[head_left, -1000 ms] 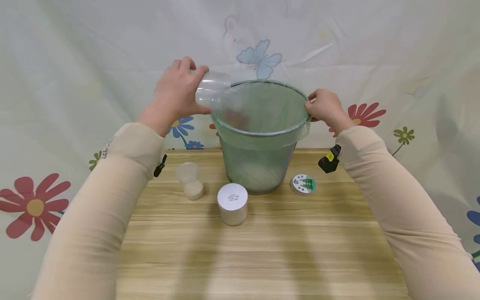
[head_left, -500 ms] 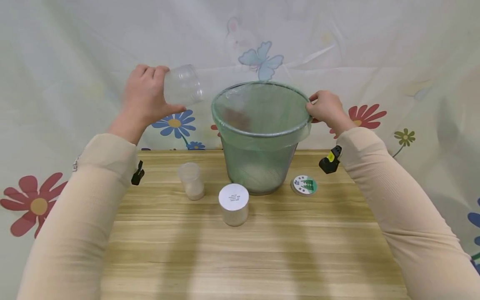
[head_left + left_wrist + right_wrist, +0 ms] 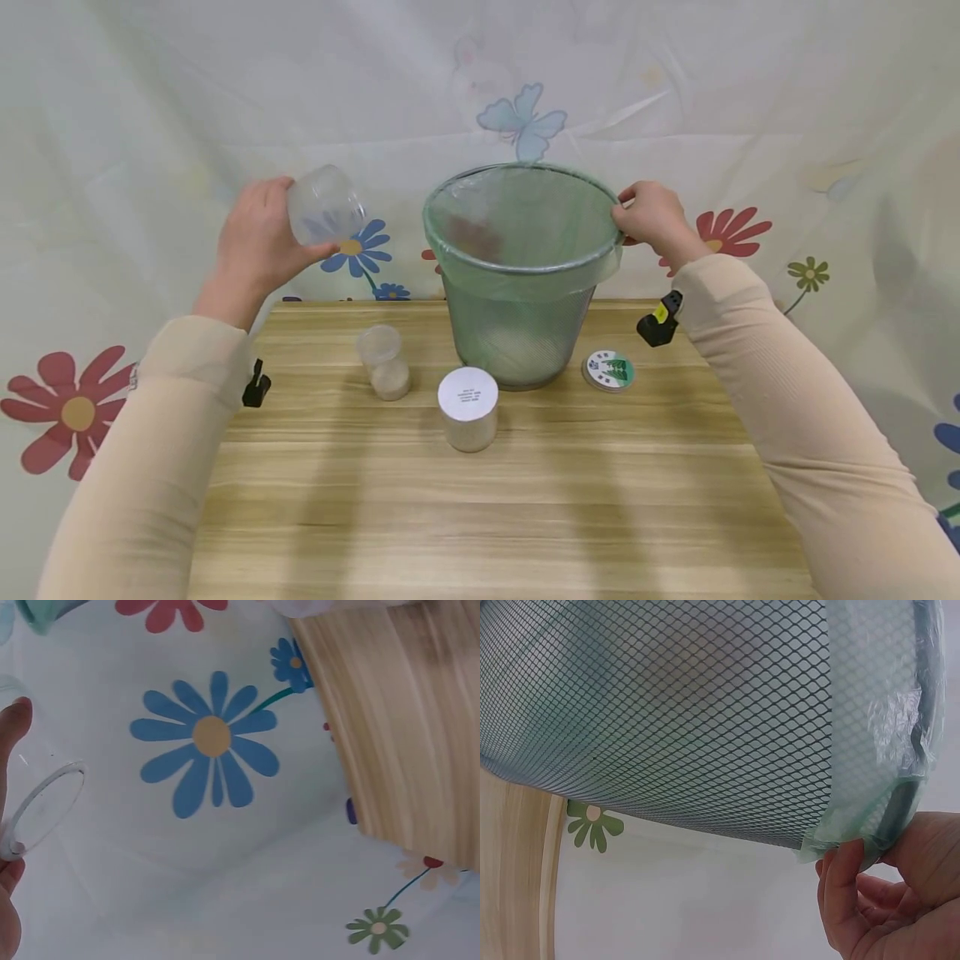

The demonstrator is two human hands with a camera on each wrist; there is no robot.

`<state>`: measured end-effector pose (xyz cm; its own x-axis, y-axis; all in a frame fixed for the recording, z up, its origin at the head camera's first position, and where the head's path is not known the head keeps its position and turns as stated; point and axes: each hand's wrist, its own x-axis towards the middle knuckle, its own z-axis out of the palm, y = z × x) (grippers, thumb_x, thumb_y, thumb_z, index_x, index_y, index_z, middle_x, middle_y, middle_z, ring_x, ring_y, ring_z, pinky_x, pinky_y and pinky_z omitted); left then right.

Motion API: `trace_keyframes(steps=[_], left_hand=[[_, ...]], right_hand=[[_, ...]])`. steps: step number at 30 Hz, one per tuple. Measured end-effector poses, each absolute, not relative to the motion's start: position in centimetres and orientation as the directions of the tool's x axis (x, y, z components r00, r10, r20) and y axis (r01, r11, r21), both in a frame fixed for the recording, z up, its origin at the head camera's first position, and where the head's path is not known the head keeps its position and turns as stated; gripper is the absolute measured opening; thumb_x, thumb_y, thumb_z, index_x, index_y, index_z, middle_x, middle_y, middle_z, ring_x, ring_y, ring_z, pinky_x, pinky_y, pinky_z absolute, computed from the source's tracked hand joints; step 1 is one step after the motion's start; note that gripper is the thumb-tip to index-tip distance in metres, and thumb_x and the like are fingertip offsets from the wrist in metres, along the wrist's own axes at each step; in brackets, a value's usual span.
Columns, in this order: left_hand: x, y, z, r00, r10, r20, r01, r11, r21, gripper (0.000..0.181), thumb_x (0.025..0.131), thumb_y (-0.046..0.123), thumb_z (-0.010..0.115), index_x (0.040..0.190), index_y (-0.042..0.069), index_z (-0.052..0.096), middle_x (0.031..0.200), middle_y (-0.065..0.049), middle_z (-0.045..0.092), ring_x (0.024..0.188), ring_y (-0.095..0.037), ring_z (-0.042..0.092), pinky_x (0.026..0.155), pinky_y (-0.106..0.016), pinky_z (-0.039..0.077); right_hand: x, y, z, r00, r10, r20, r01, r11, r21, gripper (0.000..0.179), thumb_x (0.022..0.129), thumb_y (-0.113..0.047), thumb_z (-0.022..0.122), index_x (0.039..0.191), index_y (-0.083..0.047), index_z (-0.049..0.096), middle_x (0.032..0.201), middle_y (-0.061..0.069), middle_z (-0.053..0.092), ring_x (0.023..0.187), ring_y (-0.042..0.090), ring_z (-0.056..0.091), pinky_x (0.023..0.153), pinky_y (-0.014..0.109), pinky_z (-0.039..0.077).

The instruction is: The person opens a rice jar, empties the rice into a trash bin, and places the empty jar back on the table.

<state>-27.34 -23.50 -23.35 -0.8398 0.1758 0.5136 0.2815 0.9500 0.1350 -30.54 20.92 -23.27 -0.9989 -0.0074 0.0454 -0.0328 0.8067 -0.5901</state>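
My left hand (image 3: 258, 242) grips a clear plastic jar (image 3: 326, 204), held tilted in the air left of the wastebasket. The left wrist view catches the jar's round edge (image 3: 46, 804) and part of the fingers at its left side. A wire mesh wastebasket (image 3: 517, 333), lined with a thin green bag (image 3: 525, 287) folded over its rim, stands at the table's back. My right hand (image 3: 654, 215) pinches the basket's rim and bag at the right side. In the right wrist view, the right hand's thumb and fingers (image 3: 845, 881) hold the bag's edge.
On the wooden table (image 3: 487, 517), a white-topped jar (image 3: 468, 408) stands before the basket. A small translucent cup (image 3: 384, 362) with pale contents is left of it, and a round green-and-white printed disc (image 3: 609, 371) lies right. A flowered curtain (image 3: 225, 75) hangs behind.
My left hand has drawn the clear jar away from above the basket's left rim, moving left and then down. The right hand stays on the rim.
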Motion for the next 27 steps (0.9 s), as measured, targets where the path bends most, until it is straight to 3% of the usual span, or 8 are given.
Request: trace_keyframes(steps=[6, 13, 20, 27], left_hand=[[-26.9, -25.5, -27.0, -0.851, 0.086, 0.518, 0.212, 0.959, 0.189, 0.102, 0.065, 0.037, 0.081, 0.142, 0.0, 0.025, 0.13, -0.028, 0.043, 0.115, -0.044, 0.041, 0.093, -0.058, 0.038], [-26.5, -27.9, -32.7, -0.846, 0.02, 0.534, 0.165, 0.96, 0.225, 0.101, 0.064, 0.039, 0.08, 0.142, 0.003, 0.027, 0.121, -0.031, 0.047, 0.108, -0.047, 0.045, 0.083, -0.061, 0.041], [-25.5, -28.9, -37.4, -0.907, -0.157, 0.39, 0.025, 0.905, 0.424, 0.095, 0.068, 0.04, 0.077, 0.14, 0.001, 0.027, 0.126, -0.028, 0.043, 0.11, -0.045, 0.043, 0.085, -0.063, 0.039], [-24.7, -28.5, -40.5, -0.909, -0.272, 0.316, -0.048, 0.822, 0.568, 0.096, 0.069, 0.035, 0.076, 0.14, 0.001, 0.022, 0.13, -0.027, 0.04, 0.113, -0.046, 0.043, 0.09, -0.062, 0.037]], right_hand=[[-30.5, 21.0, -23.2, -0.999, -0.007, 0.041, -0.029, 0.805, -0.592, 0.048, 0.094, -0.022, 0.041, 0.13, 0.009, 0.041, 0.11, 0.027, 0.055, 0.055, 0.001, 0.056, 0.072, 0.035, 0.055], [-30.5, 21.0, -23.0, -0.999, 0.0, 0.038, -0.022, 0.798, -0.603, 0.047, 0.093, -0.021, 0.041, 0.129, 0.008, 0.041, 0.111, 0.026, 0.055, 0.057, 0.002, 0.057, 0.074, 0.035, 0.055], [-30.5, 21.1, -23.0, -0.999, 0.007, 0.035, -0.015, 0.796, -0.605, 0.046, 0.093, -0.021, 0.042, 0.129, 0.008, 0.042, 0.11, 0.026, 0.055, 0.056, 0.001, 0.056, 0.07, 0.032, 0.056], [-30.5, 21.3, -23.2, -0.999, 0.012, 0.037, -0.013, 0.799, -0.601, 0.046, 0.093, -0.021, 0.042, 0.129, 0.008, 0.042, 0.109, 0.025, 0.056, 0.055, 0.001, 0.056, 0.067, 0.029, 0.056]])
